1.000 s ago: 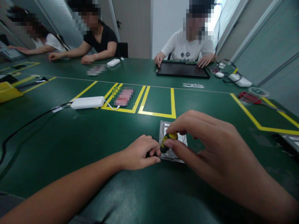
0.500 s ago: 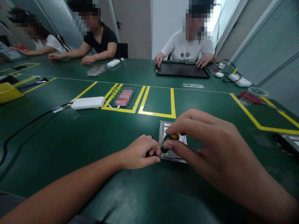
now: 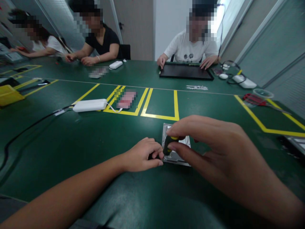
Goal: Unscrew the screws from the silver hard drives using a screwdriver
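A silver hard drive (image 3: 179, 160) lies flat on the green table in front of me. My right hand (image 3: 214, 143) pinches the dark green and yellow handle of a screwdriver (image 3: 167, 146) between thumb and fingertips. The handle leans over the drive's left part, and its tip is hidden. At the drive's left edge rests my left hand (image 3: 144, 156), its fingers curled and close to the screwdriver's lower end. Something dark shows between that thumb and the fingers, too small to make out. My right hand covers the drive's right side.
A white power strip (image 3: 90, 105) with a black cable lies left, by a pink phone (image 3: 127, 99). Another drive (image 3: 294, 143) is at the right edge. A clear lid (image 3: 263, 93) is beyond it. Across the table, a person holds a black panel (image 3: 186, 70); two others sit left.
The screwdriver handle has turned and stands a little more upright as my right fingers shifted slightly left on it. My left hand and the drive have stayed put. A co-worker's hand moved right.
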`<state>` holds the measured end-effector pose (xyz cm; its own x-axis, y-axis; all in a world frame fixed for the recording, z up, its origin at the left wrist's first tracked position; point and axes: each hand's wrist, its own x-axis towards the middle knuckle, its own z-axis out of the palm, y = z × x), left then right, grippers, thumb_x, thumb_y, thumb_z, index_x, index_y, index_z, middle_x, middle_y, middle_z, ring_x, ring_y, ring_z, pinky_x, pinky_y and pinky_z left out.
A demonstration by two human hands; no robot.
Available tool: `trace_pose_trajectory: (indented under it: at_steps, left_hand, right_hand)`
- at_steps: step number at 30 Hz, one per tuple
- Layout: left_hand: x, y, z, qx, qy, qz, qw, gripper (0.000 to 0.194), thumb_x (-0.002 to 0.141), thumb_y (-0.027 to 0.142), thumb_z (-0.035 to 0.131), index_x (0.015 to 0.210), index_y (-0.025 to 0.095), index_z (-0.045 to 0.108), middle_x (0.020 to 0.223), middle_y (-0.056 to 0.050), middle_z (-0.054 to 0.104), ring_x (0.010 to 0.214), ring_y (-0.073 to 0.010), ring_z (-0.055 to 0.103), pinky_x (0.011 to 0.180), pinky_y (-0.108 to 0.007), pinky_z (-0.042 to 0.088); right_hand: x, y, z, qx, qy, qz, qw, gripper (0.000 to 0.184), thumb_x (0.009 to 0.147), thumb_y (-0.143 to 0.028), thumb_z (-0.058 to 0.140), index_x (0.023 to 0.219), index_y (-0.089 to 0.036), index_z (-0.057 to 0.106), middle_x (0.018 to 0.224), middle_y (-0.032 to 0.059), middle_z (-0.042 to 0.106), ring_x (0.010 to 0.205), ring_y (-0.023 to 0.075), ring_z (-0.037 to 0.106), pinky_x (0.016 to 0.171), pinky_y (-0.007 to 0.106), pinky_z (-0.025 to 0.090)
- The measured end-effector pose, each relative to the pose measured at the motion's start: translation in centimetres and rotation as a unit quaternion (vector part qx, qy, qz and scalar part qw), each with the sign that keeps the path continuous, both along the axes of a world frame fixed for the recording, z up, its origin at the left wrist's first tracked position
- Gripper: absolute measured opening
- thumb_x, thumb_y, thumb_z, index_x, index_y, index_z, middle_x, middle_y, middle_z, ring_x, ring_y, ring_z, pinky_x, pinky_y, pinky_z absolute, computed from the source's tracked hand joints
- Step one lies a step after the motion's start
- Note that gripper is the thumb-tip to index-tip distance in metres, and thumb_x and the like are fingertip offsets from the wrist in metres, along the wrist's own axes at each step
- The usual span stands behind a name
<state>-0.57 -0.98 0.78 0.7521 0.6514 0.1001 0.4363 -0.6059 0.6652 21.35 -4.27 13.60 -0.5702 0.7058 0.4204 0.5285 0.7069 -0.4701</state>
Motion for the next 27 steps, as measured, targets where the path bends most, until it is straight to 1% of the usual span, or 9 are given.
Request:
trace_pose_trajectory:
  at_steps: [4,8,14,18,22,27]
  left_hand:
    - [0.07,0.04,0.12,-0.023,0.002,-0.001,1.000,0.016,0.087,0.032,0.065,0.082,0.019,0.056,0.075,0.003,0.051,0.073,-0.0131,0.050,0.070,-0.027,0.037]
    - [0.07,0.06,-0.09,-0.039,-0.006,-0.007,0.999,0.014,0.087,0.031,0.064,0.085,0.019,0.057,0.075,0.003,0.051,0.074,-0.0133,0.050,0.069,-0.026,0.037]
    - [0.09,-0.01,-0.39,-0.023,-0.017,-0.002,1.000,0.017,0.087,0.031,0.065,0.080,0.019,0.056,0.072,0.004,0.049,0.071,-0.0123,0.048,0.068,-0.027,0.034]
    - [0.13,-0.07,-0.22,-0.031,-0.004,0.001,1.000,0.017,0.088,0.033,0.063,0.081,0.019,0.057,0.073,0.003,0.051,0.072,-0.0133,0.049,0.069,-0.027,0.036]
    - [0.15,-0.10,-0.04,-0.033,0.002,0.009,0.999,0.016,0.088,0.034,0.063,0.086,0.019,0.058,0.075,0.002,0.053,0.075,-0.0147,0.051,0.072,-0.028,0.039]
    - [0.15,-0.10,0.00,-0.021,-0.005,0.012,1.000,0.017,0.086,0.032,0.065,0.080,0.019,0.056,0.072,0.004,0.050,0.070,-0.0127,0.049,0.070,-0.027,0.038]
  right_hand:
    - [-0.03,-0.02,0.04,-0.002,-0.003,-0.005,1.000,0.012,0.091,-0.019,0.057,0.097,-0.020,0.067,0.097,0.0034,0.069,0.086,0.0146,0.063,0.072,0.026,0.049]
    - [-0.08,-0.16,0.01,-0.001,-0.001,-0.013,1.000,0.013,0.091,-0.019,0.055,0.097,-0.019,0.066,0.095,0.0036,0.069,0.084,0.0144,0.062,0.072,0.027,0.049]
    - [-0.07,-0.23,-0.14,-0.002,-0.006,-0.020,1.000,0.013,0.093,-0.020,0.053,0.097,-0.019,0.065,0.095,0.0037,0.068,0.081,0.0144,0.061,0.071,0.027,0.047]
    - [-0.19,-0.12,-0.07,-0.005,-0.020,-0.029,0.999,0.011,0.092,-0.021,0.055,0.094,-0.019,0.065,0.090,0.0034,0.066,0.079,0.0144,0.059,0.067,0.027,0.044]
    - [-0.26,0.00,-0.07,-0.003,-0.018,-0.033,0.999,0.008,0.091,-0.022,0.058,0.091,-0.019,0.066,0.091,0.0036,0.064,0.080,0.0143,0.057,0.066,0.026,0.043]
    - [-0.10,-0.02,-0.18,0.006,-0.012,-0.028,1.000,0.007,0.089,-0.020,0.060,0.093,-0.020,0.066,0.090,0.0014,0.065,0.079,0.0128,0.058,0.067,0.025,0.044]
